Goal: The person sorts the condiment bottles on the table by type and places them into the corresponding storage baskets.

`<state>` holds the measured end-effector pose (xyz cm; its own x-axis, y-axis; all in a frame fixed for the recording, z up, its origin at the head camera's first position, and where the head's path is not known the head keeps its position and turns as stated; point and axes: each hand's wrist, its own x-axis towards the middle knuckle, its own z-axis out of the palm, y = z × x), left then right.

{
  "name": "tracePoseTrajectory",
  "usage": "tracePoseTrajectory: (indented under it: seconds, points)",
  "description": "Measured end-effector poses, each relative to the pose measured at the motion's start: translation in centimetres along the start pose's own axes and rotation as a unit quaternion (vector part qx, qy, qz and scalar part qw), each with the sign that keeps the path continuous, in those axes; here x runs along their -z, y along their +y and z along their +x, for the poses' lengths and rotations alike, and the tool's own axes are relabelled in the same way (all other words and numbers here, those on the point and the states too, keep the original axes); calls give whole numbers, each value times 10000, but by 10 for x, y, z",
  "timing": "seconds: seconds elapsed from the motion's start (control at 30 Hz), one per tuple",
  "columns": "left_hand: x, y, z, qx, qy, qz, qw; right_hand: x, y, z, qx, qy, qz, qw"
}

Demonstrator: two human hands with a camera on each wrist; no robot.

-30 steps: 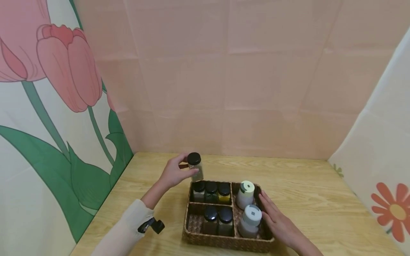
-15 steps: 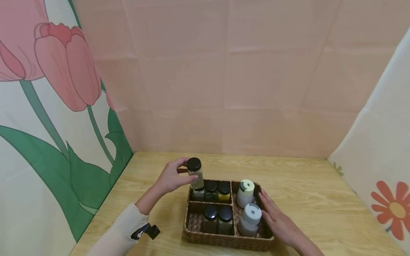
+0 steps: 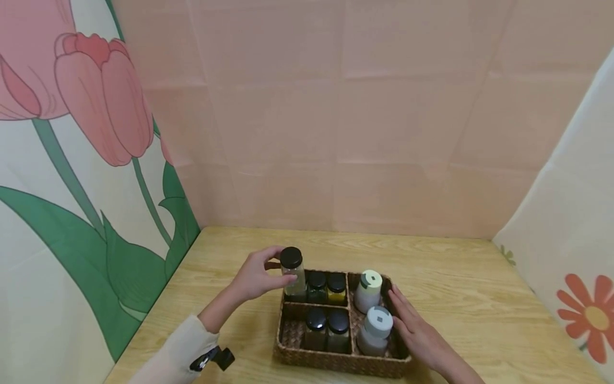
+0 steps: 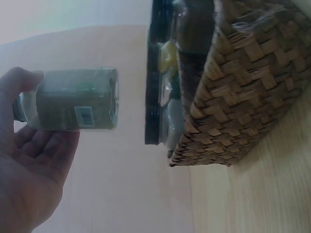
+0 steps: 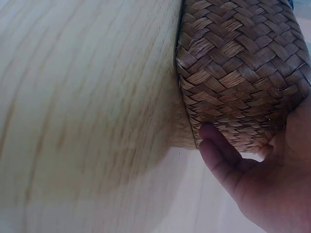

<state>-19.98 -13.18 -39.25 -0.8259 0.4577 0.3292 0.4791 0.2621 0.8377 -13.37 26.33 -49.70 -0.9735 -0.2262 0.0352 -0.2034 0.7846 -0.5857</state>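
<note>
My left hand (image 3: 256, 277) pinches a clear spice jar (image 3: 295, 285) with a black lid between thumb and fingers, upright over the back-left compartment of a woven basket (image 3: 336, 362). In the left wrist view, the jar (image 4: 99, 99) holds a greenish-brown filling, carries a barcode label, and hangs apart from the lids in the basket. Two black-lidded jars (image 3: 317, 282) show beside it; another is hidden behind it in the head view. My right hand (image 3: 419, 336) rests along the basket's right side, fingers straight against the woven wall (image 5: 238, 82).
Two dark-lidded jars (image 3: 338, 325) stand in the front-left compartment. In the right compartment are a bottle with a pale yellow-green cap (image 3: 371, 281) and another with a whitish cap (image 3: 378, 321). The wooden table (image 3: 470, 288) meets a pink cloth backdrop (image 3: 336, 133).
The left hand has lowered the spice jar toward the basket's back-left compartment. The right hand and the basket have stayed in place.
</note>
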Motion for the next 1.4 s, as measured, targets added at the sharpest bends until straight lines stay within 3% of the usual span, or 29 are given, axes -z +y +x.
tracePoseTrajectory:
  seconds: [0.4,0.93,1.23,1.4]
  points:
    - [-5,-5,-11,71,-183,-124,9997,0,-1,-1,5,22,0,10000]
    - [-9,-9,-21,42,-353,-173,9992,-1,-2,-4,362,422,-204,9982]
    - [-11,-11,-27,283,-465,-368,9978,-2,-3,-3,184,286,-127,9993]
    - [-13,-15,-30,249,-487,-411,9977,-1,-4,-3,185,281,-195,9992]
